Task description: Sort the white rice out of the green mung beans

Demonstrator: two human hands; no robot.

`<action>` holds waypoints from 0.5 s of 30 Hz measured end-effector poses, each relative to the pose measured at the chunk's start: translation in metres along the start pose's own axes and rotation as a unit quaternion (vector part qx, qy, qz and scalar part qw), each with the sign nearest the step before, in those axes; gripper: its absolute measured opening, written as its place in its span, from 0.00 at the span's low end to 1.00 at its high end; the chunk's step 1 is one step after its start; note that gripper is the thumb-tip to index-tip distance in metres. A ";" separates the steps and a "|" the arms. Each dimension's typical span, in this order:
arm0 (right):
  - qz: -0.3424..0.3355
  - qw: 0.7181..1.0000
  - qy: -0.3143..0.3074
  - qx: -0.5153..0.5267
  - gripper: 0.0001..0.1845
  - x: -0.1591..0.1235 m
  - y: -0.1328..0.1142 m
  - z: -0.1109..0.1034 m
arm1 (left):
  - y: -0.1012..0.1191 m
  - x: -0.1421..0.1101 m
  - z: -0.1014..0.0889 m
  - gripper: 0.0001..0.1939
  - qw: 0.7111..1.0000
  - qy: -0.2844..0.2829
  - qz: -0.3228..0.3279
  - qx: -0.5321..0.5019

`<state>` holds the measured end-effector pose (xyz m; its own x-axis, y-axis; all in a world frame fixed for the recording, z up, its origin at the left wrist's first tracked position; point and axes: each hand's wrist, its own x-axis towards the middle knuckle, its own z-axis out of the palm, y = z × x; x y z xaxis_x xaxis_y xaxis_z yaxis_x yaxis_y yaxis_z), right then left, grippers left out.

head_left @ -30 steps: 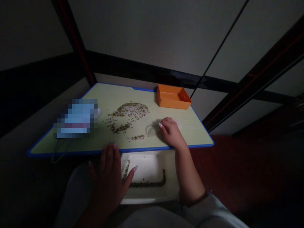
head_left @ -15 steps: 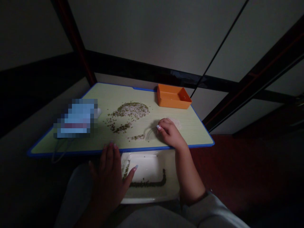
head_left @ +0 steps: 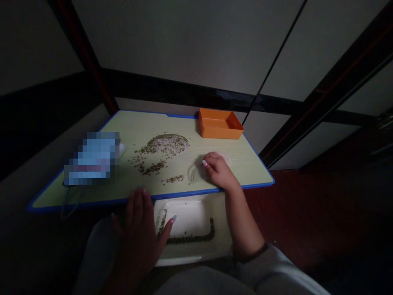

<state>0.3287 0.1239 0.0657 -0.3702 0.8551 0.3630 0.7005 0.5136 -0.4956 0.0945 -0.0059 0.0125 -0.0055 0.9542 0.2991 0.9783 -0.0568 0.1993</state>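
My right hand (head_left: 217, 167) is closed on a see-through thing with a curved rim (head_left: 194, 173), low over the table (head_left: 132, 123); its exact kind I cannot make out. Left of that rim lies a short line of green beans and pale grains (head_left: 174, 179). A larger pile of green beans mixed with white grains (head_left: 167, 144) spreads farther back. Partly behind my right hand is a small heap of white grains (head_left: 225, 156). My left hand (head_left: 138, 229) is open, fingers spread by the table's front edge. Its thumb reaches over a white tray (head_left: 181, 261) holding dark green beans.
An orange box (head_left: 221, 132) stands at the table's back right. On the left lies a blurred-out light blue object (head_left: 92, 157) with a thin loop hanging over the front edge. Cabinet panels rise behind the table; reddish floor (head_left: 294, 213) shows at right.
The see-through thing in my right hand shifted slightly back from the short line of beans, then stayed put. The whole view has since swung a little. My left hand keeps its place.
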 end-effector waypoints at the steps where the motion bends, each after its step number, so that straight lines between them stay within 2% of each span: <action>1: 0.001 1.000 -0.003 -0.003 0.16 0.000 0.000 0.000 | 0.000 0.000 0.000 0.41 1.000 -0.003 0.000 0.000; 15: -0.004 1.000 -0.009 0.008 0.16 0.000 -0.001 0.001 | -0.001 0.000 0.001 0.41 1.000 0.009 0.011 0.011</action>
<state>0.3271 0.1232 0.0656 -0.3874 0.8519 0.3524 0.6877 0.5216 -0.5050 0.0939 -0.0054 0.0118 0.0118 0.9477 0.3189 0.9824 -0.0705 0.1729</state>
